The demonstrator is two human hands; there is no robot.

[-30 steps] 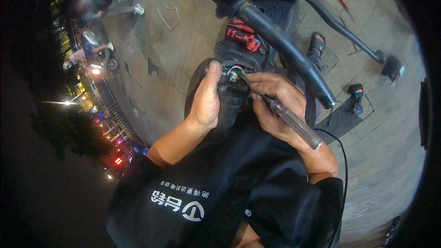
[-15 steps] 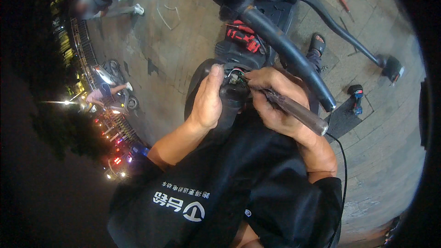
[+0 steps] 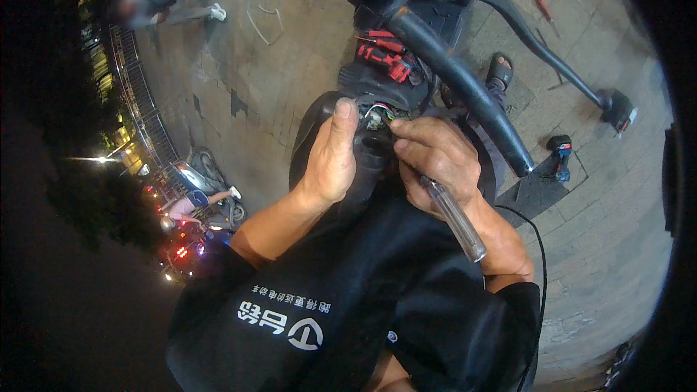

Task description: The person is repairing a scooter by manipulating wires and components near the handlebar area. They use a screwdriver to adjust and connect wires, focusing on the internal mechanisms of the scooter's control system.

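Centrally, right hand grips clear cylindrical plastic handle; left hand touches black plastic housing, closure unclear; black tubular bar narrows room upper right.

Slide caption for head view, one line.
Left hand at a black housing, right hand holding a clear-handled tool beside exposed wires.

Paving slabs, a railing, a scooter and bright lights show an outdoor street at night.

white lettering and round logo on the black shirt
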